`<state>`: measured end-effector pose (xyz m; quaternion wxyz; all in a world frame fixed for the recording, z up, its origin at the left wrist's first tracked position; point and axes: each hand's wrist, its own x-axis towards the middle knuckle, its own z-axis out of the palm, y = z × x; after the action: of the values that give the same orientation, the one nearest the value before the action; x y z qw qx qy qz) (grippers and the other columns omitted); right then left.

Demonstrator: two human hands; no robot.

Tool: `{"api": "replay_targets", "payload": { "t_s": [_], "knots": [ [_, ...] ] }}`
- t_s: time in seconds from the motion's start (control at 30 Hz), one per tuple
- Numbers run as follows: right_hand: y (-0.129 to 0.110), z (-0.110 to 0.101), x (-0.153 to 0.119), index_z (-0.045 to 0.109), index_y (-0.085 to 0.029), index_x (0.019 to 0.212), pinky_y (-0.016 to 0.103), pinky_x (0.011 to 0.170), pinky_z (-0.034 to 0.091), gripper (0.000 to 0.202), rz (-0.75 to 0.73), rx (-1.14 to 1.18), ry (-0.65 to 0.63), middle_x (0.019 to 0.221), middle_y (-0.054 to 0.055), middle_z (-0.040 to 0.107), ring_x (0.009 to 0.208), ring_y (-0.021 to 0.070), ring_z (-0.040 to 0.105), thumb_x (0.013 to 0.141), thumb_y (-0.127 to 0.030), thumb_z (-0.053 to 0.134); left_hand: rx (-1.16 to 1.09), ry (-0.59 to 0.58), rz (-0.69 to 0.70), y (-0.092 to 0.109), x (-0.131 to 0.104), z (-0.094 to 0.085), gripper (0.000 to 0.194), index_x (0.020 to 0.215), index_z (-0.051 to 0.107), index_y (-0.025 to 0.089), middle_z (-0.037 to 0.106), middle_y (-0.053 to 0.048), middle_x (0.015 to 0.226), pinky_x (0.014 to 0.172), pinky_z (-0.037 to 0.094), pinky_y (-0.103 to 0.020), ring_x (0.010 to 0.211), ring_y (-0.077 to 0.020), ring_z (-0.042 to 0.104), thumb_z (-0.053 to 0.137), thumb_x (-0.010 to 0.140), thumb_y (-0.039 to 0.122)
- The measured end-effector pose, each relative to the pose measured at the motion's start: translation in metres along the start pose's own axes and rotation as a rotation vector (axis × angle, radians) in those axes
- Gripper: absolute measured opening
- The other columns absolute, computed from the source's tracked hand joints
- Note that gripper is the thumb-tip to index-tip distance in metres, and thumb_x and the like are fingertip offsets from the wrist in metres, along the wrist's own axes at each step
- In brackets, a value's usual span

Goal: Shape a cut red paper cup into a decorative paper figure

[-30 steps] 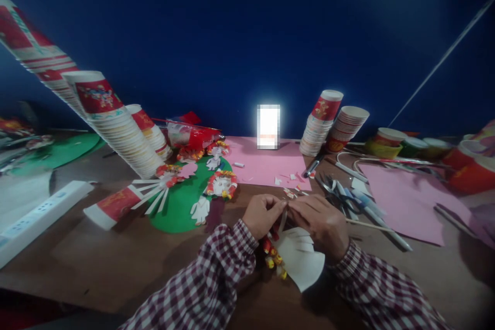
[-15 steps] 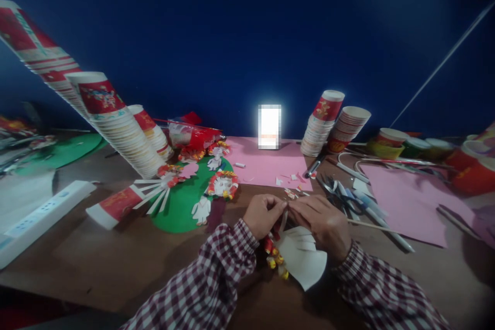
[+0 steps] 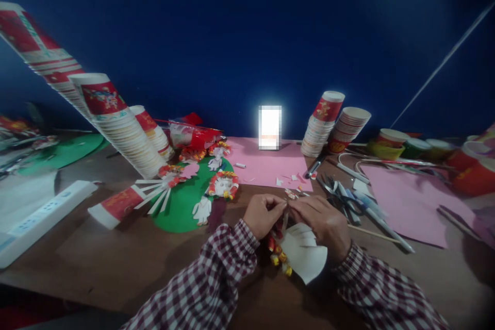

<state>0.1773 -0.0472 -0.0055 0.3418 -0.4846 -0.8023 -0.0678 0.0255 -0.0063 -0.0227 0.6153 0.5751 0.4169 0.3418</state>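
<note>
Both hands meet over the table, fingertips pinched together on a strip of a cut paper cup [image 3: 307, 255]. The cup's pale inner side faces up, and its edge is slit into strips; some have red and yellow curled ends [image 3: 280, 258]. My left hand [image 3: 265, 215] is closed, thumb and forefinger pinching the strip's tip. My right hand [image 3: 325, 221] is closed at the same spot, its fingers covering part of the cup. The exact strip end between the fingertips is hard to see.
Left of my hands lie a green paper disc [image 3: 174, 216] with paper figures, a slit red cup [image 3: 118, 207] and a power strip [image 3: 42, 221]. Tall cup stacks [image 3: 124, 124] lean behind. Scissors [image 3: 350, 201] and pens lie right, near pink paper [image 3: 410, 206].
The cut cup has tilted slightly upward and to the right under my fingers. Both hands stay almost in place, still pinching.
</note>
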Motion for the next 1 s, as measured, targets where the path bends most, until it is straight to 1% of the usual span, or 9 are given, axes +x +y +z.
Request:
{"api": "replay_targets", "payload": {
  "t_s": [0.17,0.33,0.4,0.53,0.6,0.67,0.77,0.87,1.0],
  "knots": [
    [0.001,0.0019,-0.0006,0.063,-0.018,0.09,0.03,0.075,0.044,0.017,0.008,0.026,0.024,0.085,0.006,0.063,0.081,0.0163,0.054,0.08,-0.021,0.05,0.001,0.019,0.025,-0.0017,0.0013,-0.0011,0.027,0.072,0.064,0.01,0.057,-0.001,0.052,0.04,0.04,-0.018,0.041,-0.0079,0.049,0.056,0.07,0.036],
    [0.003,0.0026,-0.0018,0.063,-0.019,0.091,0.029,0.074,0.044,0.018,-0.003,0.03,0.014,0.084,0.005,0.063,0.08,0.0156,0.055,0.081,-0.022,0.049,0.062,0.036,0.085,-0.0009,0.0022,-0.0032,0.027,0.074,0.066,0.008,0.062,-0.005,0.06,0.046,0.043,-0.019,0.047,-0.0084,0.051,0.058,0.069,0.034],
    [0.0032,0.0021,-0.0022,0.063,-0.019,0.091,0.029,0.075,0.044,0.017,-0.01,0.036,0.003,0.084,0.005,0.063,0.08,0.0152,0.055,0.081,-0.021,0.049,0.059,0.027,0.062,-0.0014,0.002,-0.0034,0.028,0.076,0.066,0.008,0.062,-0.004,0.059,0.046,0.043,-0.019,0.046,-0.0085,0.051,0.057,0.069,0.034],
    [0.0027,0.0018,-0.0021,0.064,-0.017,0.089,0.03,0.076,0.043,0.017,-0.006,0.027,-0.024,0.083,0.005,0.064,0.08,0.0159,0.055,0.081,-0.023,0.05,0.053,0.013,-0.015,-0.0016,0.0004,-0.0024,0.031,0.082,0.065,0.009,0.059,-0.002,0.053,0.039,0.041,-0.019,0.041,-0.0087,0.05,0.056,0.07,0.037],
    [0.0028,0.0021,-0.002,0.064,-0.018,0.088,0.03,0.076,0.042,0.017,-0.011,0.027,-0.03,0.083,0.005,0.064,0.081,0.0164,0.055,0.08,-0.024,0.05,0.04,-0.02,-0.065,-0.0014,0.0001,-0.0016,0.032,0.086,0.065,0.01,0.059,-0.002,0.053,0.038,0.041,-0.019,0.039,-0.009,0.05,0.054,0.072,0.035],
    [0.0032,0.0023,-0.0019,0.064,-0.018,0.088,0.03,0.077,0.042,0.016,-0.016,0.032,-0.027,0.084,0.005,0.064,0.081,0.0165,0.054,0.08,-0.024,0.051,0.059,0.031,-0.005,-0.0016,0.0005,-0.0011,0.027,0.082,0.066,0.009,0.061,-0.004,0.057,0.042,0.043,-0.018,0.044,-0.0082,0.051,0.056,0.07,0.031],
    [0.0036,0.0018,-0.0021,0.063,-0.018,0.087,0.029,0.077,0.042,0.015,-0.016,0.031,-0.014,0.085,0.004,0.063,0.082,0.0162,0.054,0.079,-0.023,0.052,0.075,0.042,0.039,-0.003,0.0015,-0.0012,0.027,0.082,0.066,0.008,0.062,-0.005,0.059,0.043,0.042,-0.018,0.045,-0.0082,0.051,0.055,0.07,0.029],
    [0.0029,0.0008,-0.0015,0.063,-0.018,0.087,0.028,0.076,0.042,0.014,-0.026,0.024,-0.014,0.084,0.004,0.064,0.081,0.0157,0.054,0.079,-0.022,0.052,0.073,0.032,0.055,-0.0053,0.0031,-0.0023,0.028,0.083,0.066,0.008,0.063,-0.006,0.061,0.043,0.042,-0.018,0.045,-0.0084,0.051,0.055,0.069,0.03],
    [0.0005,-0.0003,0.0006,0.063,-0.017,0.085,0.028,0.075,0.043,0.015,-0.044,0.014,0.016,0.081,0.004,0.064,0.078,0.0156,0.054,0.079,-0.024,0.051,0.074,-0.018,0.06,-0.0054,0.0045,-0.0046,0.028,0.084,0.065,0.009,0.063,-0.005,0.062,0.046,0.044,-0.019,0.047,-0.009,0.053,0.056,0.069,0.032]
  ]
}}
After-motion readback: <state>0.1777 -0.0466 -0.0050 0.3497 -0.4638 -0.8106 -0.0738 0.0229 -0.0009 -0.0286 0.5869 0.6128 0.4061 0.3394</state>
